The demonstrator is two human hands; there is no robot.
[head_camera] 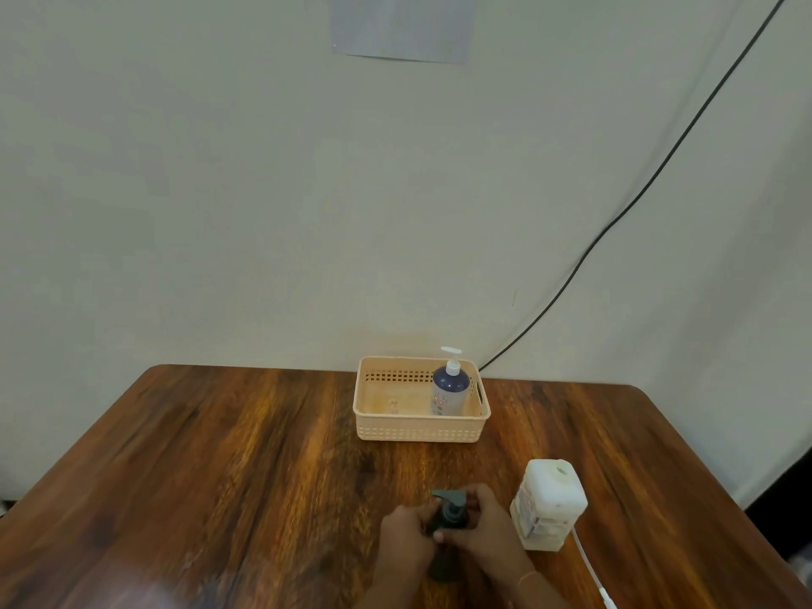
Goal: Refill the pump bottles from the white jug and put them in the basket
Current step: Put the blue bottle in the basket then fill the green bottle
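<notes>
A dark pump bottle (443, 564) stands upright near the table's front edge. My left hand (406, 536) grips its body from the left. My right hand (485, 527) curls round its grey pump head (449, 498) and collar from the right. The white jug (549, 505) stands just right of my right hand, its top opening uncapped. Farther back, a peach plastic basket (422, 430) holds a blue pump bottle (449, 389) with a white pump, upright in its right end.
The brown wooden table (219, 476) reaches a pale wall at the back. A black cable (615, 222) runs down the wall behind the basket. A white cord (591, 569) lies on the table by the jug.
</notes>
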